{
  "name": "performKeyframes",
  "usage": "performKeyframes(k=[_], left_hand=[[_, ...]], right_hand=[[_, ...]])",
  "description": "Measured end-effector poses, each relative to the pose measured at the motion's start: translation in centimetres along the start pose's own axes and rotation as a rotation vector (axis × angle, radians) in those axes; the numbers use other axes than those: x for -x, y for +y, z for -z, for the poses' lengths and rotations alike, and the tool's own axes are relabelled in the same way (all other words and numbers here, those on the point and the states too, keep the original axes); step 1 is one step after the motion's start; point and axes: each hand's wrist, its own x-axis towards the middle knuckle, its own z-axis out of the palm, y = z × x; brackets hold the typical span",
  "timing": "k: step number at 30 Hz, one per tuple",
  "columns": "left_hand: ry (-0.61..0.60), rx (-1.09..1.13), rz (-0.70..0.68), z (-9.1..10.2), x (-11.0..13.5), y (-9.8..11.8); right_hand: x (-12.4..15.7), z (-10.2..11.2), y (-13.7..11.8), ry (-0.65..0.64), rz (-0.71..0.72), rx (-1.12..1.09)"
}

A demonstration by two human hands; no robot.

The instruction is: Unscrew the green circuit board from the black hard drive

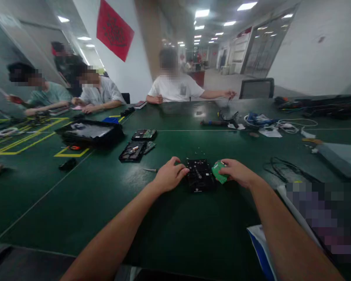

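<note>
1. My left hand (pixel 170 176): fingers curled at the left edge of the black casing (pixel 204 180); whether they pinch it, I cannot tell.
2. Black casing: rectangular, flat on the bench (pixel 175 230), pale dots across its face, greyish elongated centre part.
3. Green circuit board (pixel 218 173): angled, just right of the casing, pinched by my right hand (pixel 235 172).

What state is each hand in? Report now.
Left hand: at the black casing's left edge; whether it grips cannot be told.
Right hand: holding the green circuit board.
</note>
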Motion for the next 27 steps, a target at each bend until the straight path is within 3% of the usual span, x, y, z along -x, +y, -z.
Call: performKeyframes(k=[2,7,10,13,17,20,22,25,27], left_hand=[[-0.008,-0.018,0.034,0.4,-1.9,-1.3],[-0.197,-0.037,0.001,0.6,-6.8,-3.0],[-0.179,-0.069,0.053,0.7,-8.8,-3.0],[-0.113,-0.127,0.179,0.8,-9.4,-2.9],[-0.105,-0.133,0.173,1.0,-8.2,-2.1],[-0.093,-0.134,0.157,2.1,-6.6,0.3],[-0.065,-0.124,0.097,3.8,-5.4,3.1],[-0.061,-0.014,-0.181,7.7,-2.8,8.6],[-0.058,0.094,-0.414,10.2,0.4,11.8]], right_hand=[[-0.1,0.1,-0.1,0.049,-0.017,-0.089],[-0.2,0.3,0.0,0.067,-0.023,-0.167],[-0.1,0.3,0.1,0.056,-0.026,-0.155],[-0.1,0.2,0.2,0.053,-0.021,-0.154],[-0.2,0.2,0.2,0.069,-0.016,-0.129],[-0.4,0.2,0.4,0.075,-0.01,-0.116],[-0.6,0.2,0.5,0.074,-0.005,-0.116],[-0.7,0.3,0.9,0.066,0.019,-0.113],[-0.8,0.3,1.1,0.024,0.063,-0.119]])
